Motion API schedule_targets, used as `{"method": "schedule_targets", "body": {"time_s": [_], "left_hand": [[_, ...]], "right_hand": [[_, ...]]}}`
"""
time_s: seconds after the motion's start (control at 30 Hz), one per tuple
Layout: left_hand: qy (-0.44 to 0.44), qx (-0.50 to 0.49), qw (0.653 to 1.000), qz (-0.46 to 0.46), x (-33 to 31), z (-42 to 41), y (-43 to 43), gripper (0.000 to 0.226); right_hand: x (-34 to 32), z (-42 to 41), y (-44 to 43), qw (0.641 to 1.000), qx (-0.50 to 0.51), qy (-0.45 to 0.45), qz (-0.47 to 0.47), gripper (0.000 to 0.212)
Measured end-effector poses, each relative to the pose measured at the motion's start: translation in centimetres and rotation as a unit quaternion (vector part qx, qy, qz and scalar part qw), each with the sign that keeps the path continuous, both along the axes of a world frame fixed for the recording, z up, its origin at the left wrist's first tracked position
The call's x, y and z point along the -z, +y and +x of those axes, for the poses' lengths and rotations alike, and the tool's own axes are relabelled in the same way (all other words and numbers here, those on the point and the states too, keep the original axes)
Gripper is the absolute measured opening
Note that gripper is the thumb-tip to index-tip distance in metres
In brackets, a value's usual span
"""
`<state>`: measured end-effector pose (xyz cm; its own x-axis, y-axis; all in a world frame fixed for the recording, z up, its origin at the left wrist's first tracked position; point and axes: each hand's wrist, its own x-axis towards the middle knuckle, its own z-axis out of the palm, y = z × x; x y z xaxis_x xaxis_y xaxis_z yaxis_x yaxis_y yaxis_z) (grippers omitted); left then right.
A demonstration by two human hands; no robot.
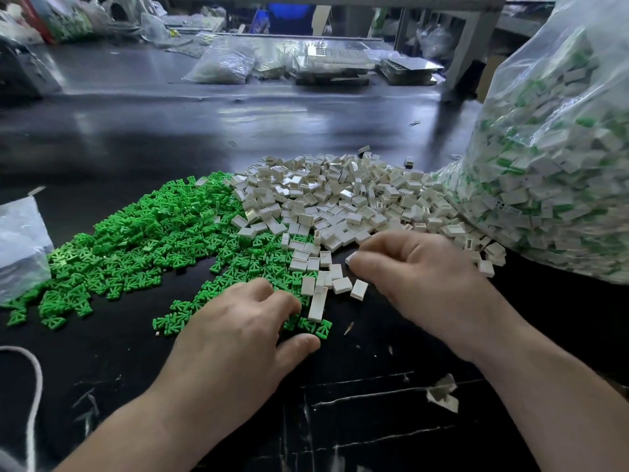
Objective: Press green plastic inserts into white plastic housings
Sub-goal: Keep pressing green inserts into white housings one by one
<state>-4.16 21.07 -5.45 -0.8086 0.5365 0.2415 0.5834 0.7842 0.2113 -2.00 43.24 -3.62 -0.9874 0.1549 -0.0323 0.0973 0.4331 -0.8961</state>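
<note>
Head cam: 2 hands, 1 heap of green inserts, 1 heap of white housings, 1 clear bag of mixed pcs at right; single pcs too many to count.
L hand palm down, fingertips bent into the green heap's near edge, thumb apart. R hand fingers curled at the white heap's edge, blurred. I can't tell the grip on either.

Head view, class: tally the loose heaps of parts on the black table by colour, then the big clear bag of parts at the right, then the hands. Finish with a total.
Green heap: 1
White heap: 1
Bag of parts: 1
Hands: 2 (left hand, right hand)
Total: 5
</note>
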Motion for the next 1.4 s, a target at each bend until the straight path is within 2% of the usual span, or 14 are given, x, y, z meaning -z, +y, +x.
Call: {"method": "schedule_targets", "body": {"time_s": [0.07,0.13,0.33,0.6,0.67,0.7,0.77,0.83,0.9,0.97,1.1,1.2,1.3,1.4], "left_hand": [[0.005,-0.004,1.0,-0.021,0.3,-0.3,0.2,0.048],[0.011,-0.001,1.0,-0.028,0.3,-0.4,0.4,0.044],[0.002,0.036,0.999,-0.019,0.0,-0.4,0.8,0.023],[0.038,0.066,0.997,-0.021,0.1,-0.6,0.6,0.033],[0.036,0.054,0.998,-0.008,-0.1,-0.6,0.5,0.031],[0.023,0.038,0.999,0.013,-0.3,-0.5,0.5,0.03],[-0.026,-0.006,0.994,0.103,-0.8,-0.5,0.2,0.026],[-0.101,-0.038,0.968,0.228,-1.0,-0.5,0.0,0.015],[-0.157,-0.046,0.934,0.317,-1.2,-0.4,-0.1,0.012],[-0.215,-0.041,0.9,0.377,-1.1,-0.3,-0.1,0.022],[-0.306,-0.015,0.818,0.487,-1.2,-0.3,0.3,0.016],[-0.312,-0.016,0.799,0.514,-1.1,-0.4,0.3,0.013],[-0.279,-0.029,0.816,0.505,-1.3,-0.2,0.2,0.016],[-0.328,-0.031,0.772,0.544,-1.2,-0.3,0.3,0.021]], "right_hand": [[0.7,0.0,-0.5,0.962,0.007,-0.002,0.273,0.024],[1.3,-0.1,-1.5,0.93,-0.015,-0.035,0.366,0.034],[1.7,-0.6,-1.5,0.924,0.008,-0.039,0.38,0.03],[1.5,-1.0,-0.8,0.934,-0.003,-0.046,0.355,0.006],[1.6,-0.8,-0.6,0.951,-0.004,-0.039,0.306,0.01],[1.5,-0.7,-0.6,0.972,-0.008,-0.038,0.232,0.015],[1.0,-0.3,-0.9,0.998,-0.027,-0.058,-0.01,0.025],[0.6,-0.2,-1.1,0.979,-0.05,-0.082,-0.178,0.03],[0.5,-0.2,-1.4,0.959,-0.073,-0.098,-0.257,0.023],[0.4,-0.3,-1.6,0.94,-0.092,-0.113,-0.308,0.016],[0.3,-0.2,-1.9,0.913,-0.121,-0.122,-0.371,0.022],[0.2,0.0,-2.1,0.906,-0.137,-0.109,-0.385,0.014],[0.3,0.1,-2.2,0.902,-0.135,-0.107,-0.395,0.011],[0.4,0.2,-2.5,0.907,-0.137,-0.109,-0.384,0.009]]}}
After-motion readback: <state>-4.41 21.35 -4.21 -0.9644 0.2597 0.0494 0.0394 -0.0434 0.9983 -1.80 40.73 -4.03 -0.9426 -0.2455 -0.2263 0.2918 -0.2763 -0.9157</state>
